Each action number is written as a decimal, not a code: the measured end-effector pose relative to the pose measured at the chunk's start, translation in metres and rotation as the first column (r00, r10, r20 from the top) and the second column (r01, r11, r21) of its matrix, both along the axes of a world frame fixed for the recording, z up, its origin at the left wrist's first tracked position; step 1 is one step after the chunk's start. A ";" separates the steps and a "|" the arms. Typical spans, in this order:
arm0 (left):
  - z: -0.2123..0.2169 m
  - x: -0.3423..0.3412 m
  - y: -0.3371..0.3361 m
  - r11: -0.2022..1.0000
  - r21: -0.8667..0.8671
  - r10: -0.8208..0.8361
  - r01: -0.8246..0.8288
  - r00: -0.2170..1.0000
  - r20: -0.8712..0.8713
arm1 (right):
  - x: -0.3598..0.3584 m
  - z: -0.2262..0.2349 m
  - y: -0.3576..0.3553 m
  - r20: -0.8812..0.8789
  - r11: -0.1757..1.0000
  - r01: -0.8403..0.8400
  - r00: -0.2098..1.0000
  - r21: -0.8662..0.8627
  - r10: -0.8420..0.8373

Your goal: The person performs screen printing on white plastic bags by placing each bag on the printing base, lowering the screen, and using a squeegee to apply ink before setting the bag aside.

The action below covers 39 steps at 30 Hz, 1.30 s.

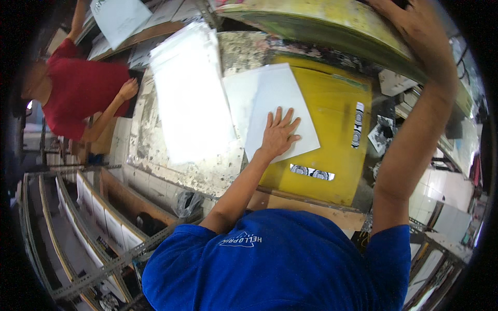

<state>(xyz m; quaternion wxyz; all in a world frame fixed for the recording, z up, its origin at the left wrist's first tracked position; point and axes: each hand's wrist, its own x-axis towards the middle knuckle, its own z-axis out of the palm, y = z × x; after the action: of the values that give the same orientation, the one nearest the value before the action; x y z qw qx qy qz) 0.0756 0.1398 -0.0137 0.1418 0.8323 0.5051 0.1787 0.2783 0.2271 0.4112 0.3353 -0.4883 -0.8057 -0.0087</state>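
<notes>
We press our left hand, fingers spread flat, on a white sheet (over the yellow surface); our right hand grips the raised frame

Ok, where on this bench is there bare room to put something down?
Bare yellow board lies right of the white sheet under the left hand, up to the patterned strip. Bare worn top runs along the paper stack's left edge. The middle is crowded, and the right hand is on the raised frame.
</notes>
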 end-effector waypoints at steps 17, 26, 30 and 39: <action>0.010 0.120 0.024 0.850 -0.202 -0.509 0.486 0.857 -0.081 | 0.027 -0.003 0.026 -0.022 0.997 -0.030 0.999 -0.074 0.028; 0.007 0.113 0.000 0.857 -0.168 -0.502 0.488 0.863 -0.054 | 0.023 0.003 0.001 -0.033 0.996 -0.093 0.995 -0.007 0.093; 0.009 0.111 -0.002 0.850 -0.154 -0.515 0.505 0.856 -0.039 | 0.021 -0.017 0.011 0.076 0.969 0.018 0.996 0.248 -0.038; 0.076 0.065 -0.007 0.990 0.059 -0.137 0.124 0.840 0.525 | 0.001 -0.020 -0.028 0.042 0.998 0.040 0.998 0.057 -0.043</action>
<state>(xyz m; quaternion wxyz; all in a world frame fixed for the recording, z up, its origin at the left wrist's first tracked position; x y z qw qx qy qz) 0.1403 0.1324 0.0624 0.2774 0.7853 0.3870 0.3958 0.2791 0.1987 0.3915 0.3310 -0.4951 -0.8018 -0.0487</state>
